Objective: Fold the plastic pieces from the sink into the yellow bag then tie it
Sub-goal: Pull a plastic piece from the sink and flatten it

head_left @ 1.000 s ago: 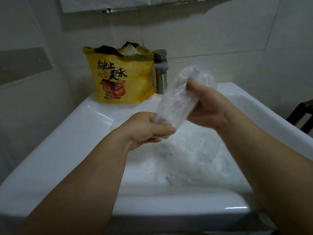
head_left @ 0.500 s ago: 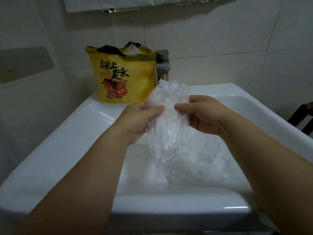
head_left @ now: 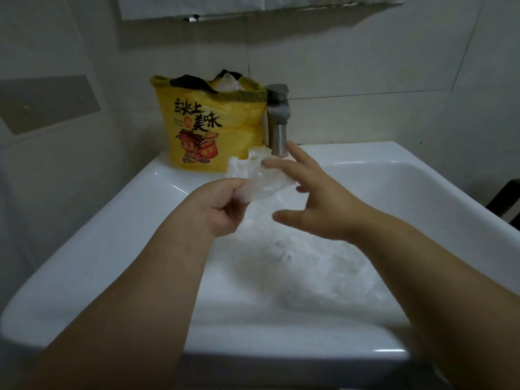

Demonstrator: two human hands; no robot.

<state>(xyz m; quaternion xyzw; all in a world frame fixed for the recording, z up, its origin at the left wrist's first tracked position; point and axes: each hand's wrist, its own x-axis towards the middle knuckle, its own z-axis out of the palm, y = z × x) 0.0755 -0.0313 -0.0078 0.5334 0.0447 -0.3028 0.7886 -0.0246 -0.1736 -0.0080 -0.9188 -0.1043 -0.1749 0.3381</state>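
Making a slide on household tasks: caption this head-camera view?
Left hand pinches a clear plastic piece over the sink; right hand open beside it, yellow bag beside the tap.

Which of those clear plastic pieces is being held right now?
The small piece pinched in the left hand, raised above the sink. The other pieces lie crumpled in its basin; more pokes from the yellow bag.

Location: a tiled washroom. A white ceramic sink (head_left: 92, 249) lies below the fingers (head_left: 281, 164) of the right hand (head_left: 318, 204). A steel faucet (head_left: 278, 125) stands just beyond them. Glazed wall tiles (head_left: 365, 66) rise behind the fingers and to both sides.
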